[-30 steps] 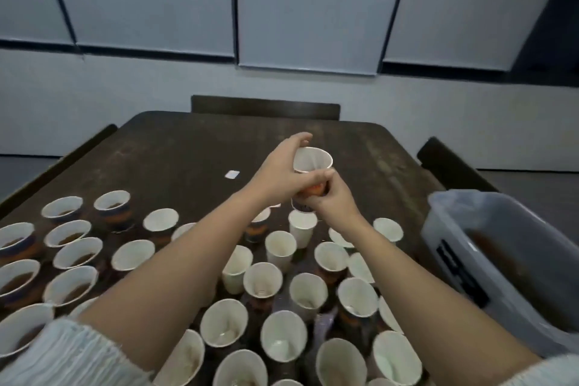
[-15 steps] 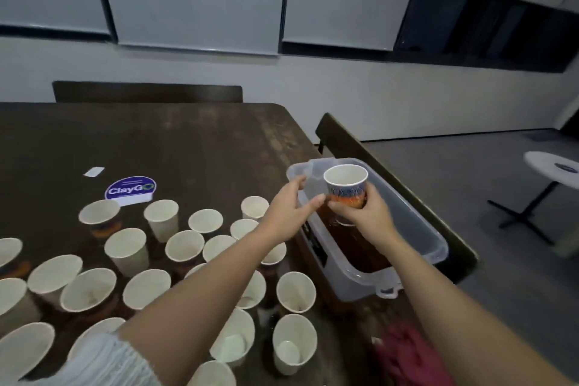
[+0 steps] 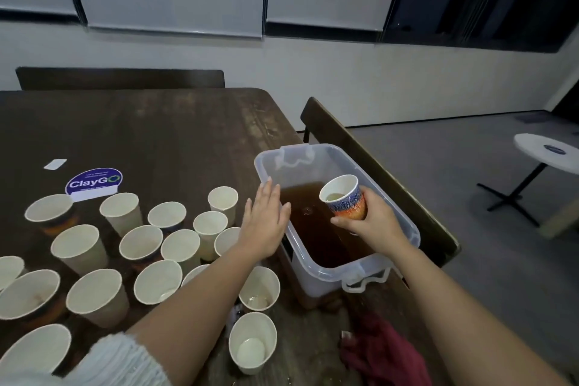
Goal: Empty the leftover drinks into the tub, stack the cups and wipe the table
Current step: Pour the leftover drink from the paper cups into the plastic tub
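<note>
My right hand point(image 3: 374, 222) grips a blue-and-orange patterned paper cup point(image 3: 344, 196), tilted to the left over the clear plastic tub point(image 3: 332, 276). The tub stands at the table's right edge and holds brown liquid point(image 3: 316, 229). A little pale residue shows inside the held cup. My left hand point(image 3: 266, 222) hovers flat with straight fingers at the tub's left rim, holding nothing. Several white paper cups point(image 3: 180, 246) stand crowded on the dark wooden table point(image 3: 163, 135) to the left.
A dark red cloth point(image 3: 380, 357) lies on the table near the front right corner. A round ClayGo sticker point(image 3: 93, 182) and a small white label point(image 3: 55, 164) mark the tabletop. Benches point(image 3: 369, 160) flank the table; a round white side table point(image 3: 548, 153) stands far right.
My view swung right to the tub. My right hand carried the cup from above the table to over the tub and tilted it. My left hand let go and opened flat.
</note>
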Demonstrator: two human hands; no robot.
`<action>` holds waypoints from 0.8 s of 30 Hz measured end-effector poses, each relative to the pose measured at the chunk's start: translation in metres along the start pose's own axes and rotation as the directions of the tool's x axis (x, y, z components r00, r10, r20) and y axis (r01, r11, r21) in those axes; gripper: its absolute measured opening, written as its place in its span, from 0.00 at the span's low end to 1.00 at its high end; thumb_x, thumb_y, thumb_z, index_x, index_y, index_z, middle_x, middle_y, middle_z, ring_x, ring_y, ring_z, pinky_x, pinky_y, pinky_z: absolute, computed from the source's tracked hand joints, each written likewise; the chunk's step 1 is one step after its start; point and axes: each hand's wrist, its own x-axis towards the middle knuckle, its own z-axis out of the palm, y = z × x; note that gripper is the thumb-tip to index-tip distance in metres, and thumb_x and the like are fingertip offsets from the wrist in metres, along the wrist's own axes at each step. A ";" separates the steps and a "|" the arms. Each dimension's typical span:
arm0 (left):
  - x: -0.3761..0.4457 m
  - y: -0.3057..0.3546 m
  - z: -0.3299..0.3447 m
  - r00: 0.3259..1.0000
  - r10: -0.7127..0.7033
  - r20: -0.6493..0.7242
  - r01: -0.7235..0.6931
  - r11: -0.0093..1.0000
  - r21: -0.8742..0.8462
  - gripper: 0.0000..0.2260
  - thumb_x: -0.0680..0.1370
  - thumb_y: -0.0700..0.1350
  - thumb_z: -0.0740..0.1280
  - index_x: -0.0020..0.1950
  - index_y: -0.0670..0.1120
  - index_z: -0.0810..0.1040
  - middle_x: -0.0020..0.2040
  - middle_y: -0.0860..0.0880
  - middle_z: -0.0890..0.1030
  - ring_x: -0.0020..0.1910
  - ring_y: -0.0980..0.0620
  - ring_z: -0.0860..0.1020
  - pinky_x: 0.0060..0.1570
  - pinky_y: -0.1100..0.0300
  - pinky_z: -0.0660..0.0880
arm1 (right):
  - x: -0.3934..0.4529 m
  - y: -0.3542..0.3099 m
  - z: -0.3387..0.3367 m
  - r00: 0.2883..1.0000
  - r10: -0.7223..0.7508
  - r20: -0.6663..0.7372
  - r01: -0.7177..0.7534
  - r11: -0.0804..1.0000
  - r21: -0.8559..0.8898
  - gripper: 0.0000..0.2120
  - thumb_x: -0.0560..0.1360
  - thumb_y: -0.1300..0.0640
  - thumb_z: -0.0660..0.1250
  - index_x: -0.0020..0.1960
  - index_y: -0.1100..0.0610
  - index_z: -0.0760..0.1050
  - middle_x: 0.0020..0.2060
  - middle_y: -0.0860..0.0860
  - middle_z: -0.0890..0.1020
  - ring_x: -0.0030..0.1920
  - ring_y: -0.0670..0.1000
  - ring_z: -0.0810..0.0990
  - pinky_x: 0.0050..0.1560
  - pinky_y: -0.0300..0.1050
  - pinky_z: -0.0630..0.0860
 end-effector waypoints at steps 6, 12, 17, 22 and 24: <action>-0.002 -0.001 0.008 0.999 -0.010 -0.036 0.007 0.997 -0.076 0.23 0.84 0.51 0.47 0.79 0.48 0.50 0.80 0.52 0.45 0.78 0.56 0.42 0.75 0.52 0.42 | -0.003 0.003 0.001 1.000 -0.027 -0.017 0.025 0.996 -0.085 0.38 0.65 0.41 0.77 0.70 0.48 0.66 0.62 0.46 0.75 0.61 0.48 0.74 0.62 0.53 0.76; -0.003 0.000 0.008 0.999 -0.011 -0.035 0.008 0.995 -0.103 0.23 0.84 0.51 0.47 0.79 0.48 0.50 0.80 0.52 0.44 0.78 0.56 0.42 0.75 0.52 0.42 | -0.006 0.003 0.004 0.997 -0.068 -0.030 0.061 0.979 -0.196 0.40 0.65 0.37 0.75 0.72 0.49 0.65 0.63 0.48 0.74 0.63 0.49 0.72 0.64 0.55 0.73; -0.004 0.000 0.009 0.999 -0.014 -0.039 0.009 0.994 -0.110 0.23 0.84 0.52 0.46 0.79 0.49 0.50 0.80 0.53 0.44 0.77 0.57 0.41 0.75 0.52 0.41 | -0.004 0.007 0.005 0.997 -0.072 -0.034 0.063 0.975 -0.214 0.41 0.65 0.34 0.73 0.72 0.49 0.65 0.63 0.48 0.74 0.62 0.49 0.72 0.64 0.56 0.73; -0.004 0.000 0.009 0.999 -0.017 -0.040 0.012 0.993 -0.117 0.23 0.84 0.52 0.46 0.79 0.49 0.50 0.80 0.53 0.44 0.78 0.57 0.42 0.75 0.52 0.41 | -0.002 0.009 0.005 0.997 -0.073 -0.032 0.063 0.969 -0.238 0.42 0.64 0.31 0.71 0.72 0.49 0.65 0.63 0.49 0.74 0.62 0.50 0.72 0.64 0.57 0.73; -0.004 0.000 0.009 0.999 -0.019 -0.040 0.014 0.993 -0.120 0.23 0.84 0.52 0.46 0.79 0.49 0.50 0.80 0.53 0.44 0.78 0.57 0.42 0.76 0.51 0.42 | -0.002 0.010 0.005 0.997 -0.074 -0.027 0.065 0.966 -0.250 0.43 0.64 0.31 0.71 0.72 0.49 0.65 0.63 0.49 0.74 0.63 0.50 0.72 0.64 0.57 0.73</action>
